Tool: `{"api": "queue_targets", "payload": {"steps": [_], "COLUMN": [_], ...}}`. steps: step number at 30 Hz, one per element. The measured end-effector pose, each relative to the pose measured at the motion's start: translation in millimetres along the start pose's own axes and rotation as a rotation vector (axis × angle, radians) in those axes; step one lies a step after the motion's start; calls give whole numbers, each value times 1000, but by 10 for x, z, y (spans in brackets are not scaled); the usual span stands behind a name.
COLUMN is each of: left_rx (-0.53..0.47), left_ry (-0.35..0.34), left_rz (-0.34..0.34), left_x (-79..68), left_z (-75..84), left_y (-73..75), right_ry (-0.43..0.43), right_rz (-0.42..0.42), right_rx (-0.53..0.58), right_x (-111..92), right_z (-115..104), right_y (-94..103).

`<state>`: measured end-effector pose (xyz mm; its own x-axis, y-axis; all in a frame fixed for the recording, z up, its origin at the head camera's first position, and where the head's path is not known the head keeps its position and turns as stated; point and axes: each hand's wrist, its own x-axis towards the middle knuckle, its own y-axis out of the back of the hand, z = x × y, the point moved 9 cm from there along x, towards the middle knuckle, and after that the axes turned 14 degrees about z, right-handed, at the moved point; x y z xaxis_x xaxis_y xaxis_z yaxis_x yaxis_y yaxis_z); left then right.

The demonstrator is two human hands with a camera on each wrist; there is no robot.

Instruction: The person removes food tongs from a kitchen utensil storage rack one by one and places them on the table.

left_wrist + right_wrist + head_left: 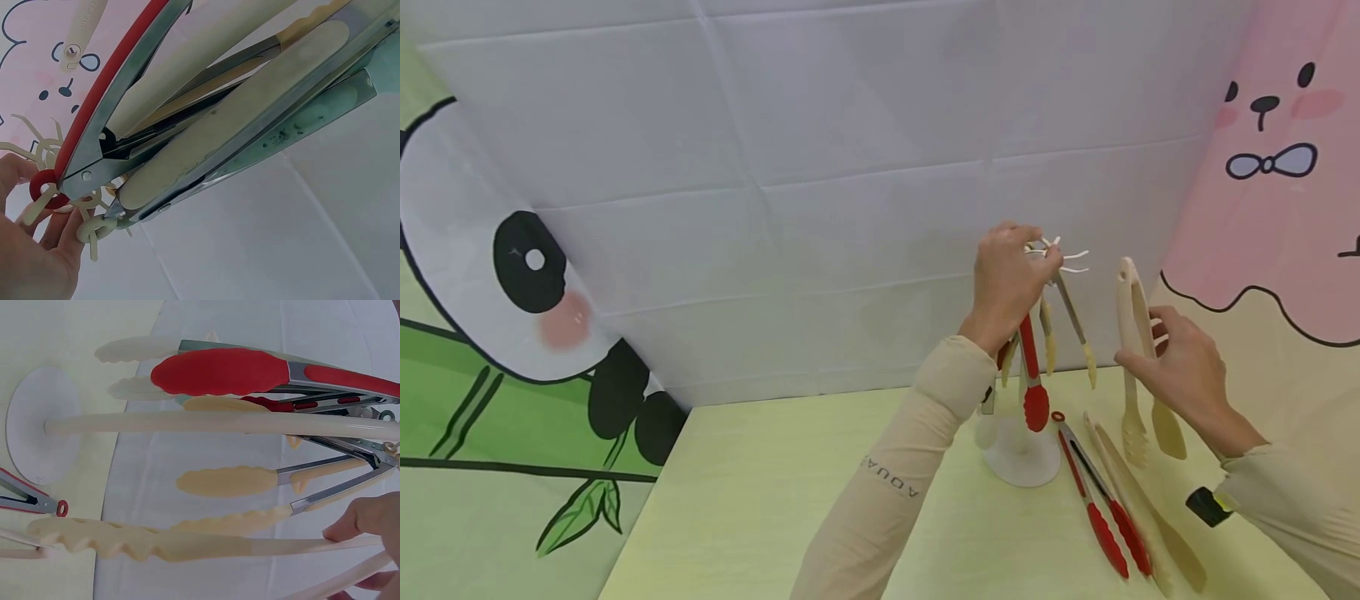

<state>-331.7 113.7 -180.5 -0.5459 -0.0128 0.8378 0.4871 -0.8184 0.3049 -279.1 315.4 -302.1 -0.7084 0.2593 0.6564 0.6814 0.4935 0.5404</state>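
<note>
Fingers (1167,317) on the right hand (1187,371): state?

Gripping. Thumb one side, fingers the other, around the arms of the cream tongs (1127,318), below the bent end. My guess: held there so that end stays free.

Left hand?

Left hand (1009,279) is curled around the top of the white stand (1026,468), by the hooks (94,248). Looks like steadying or turning it; can't tell which.

Which way do the cream tongs point?

Bend up, heads down. Long axis near upright, slight lean, roughly along the stand's post. They're in the air right of the stand, near the table's back edge; heads look clear of the table (737,500).

On the stand?

Red-headed tongs (219,374) and cream-headed metal tongs (228,481), heads down. Probably hung by end loops so the heads swing free.

Rest?

Red tongs (1127,533) and more cream tongs (1157,515) lie on the table right of the stand's base, hinge ends to the back edge, heads to the front. Presumably laid that way for easy pickup.
</note>
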Motion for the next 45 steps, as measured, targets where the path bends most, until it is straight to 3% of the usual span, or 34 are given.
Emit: {"api": "queue_targets", "payload": {"steps": [45], "left_rx": [19], "left_ry": [-24], "left_rz": [4], "left_x": [-16], "left_z": [22], "left_y": [-2], "right_ry": [-44], "right_rz": [-245], "right_rx": [-128], "right_x": [-408], "right_z": [713], "right_y": [-261]}}
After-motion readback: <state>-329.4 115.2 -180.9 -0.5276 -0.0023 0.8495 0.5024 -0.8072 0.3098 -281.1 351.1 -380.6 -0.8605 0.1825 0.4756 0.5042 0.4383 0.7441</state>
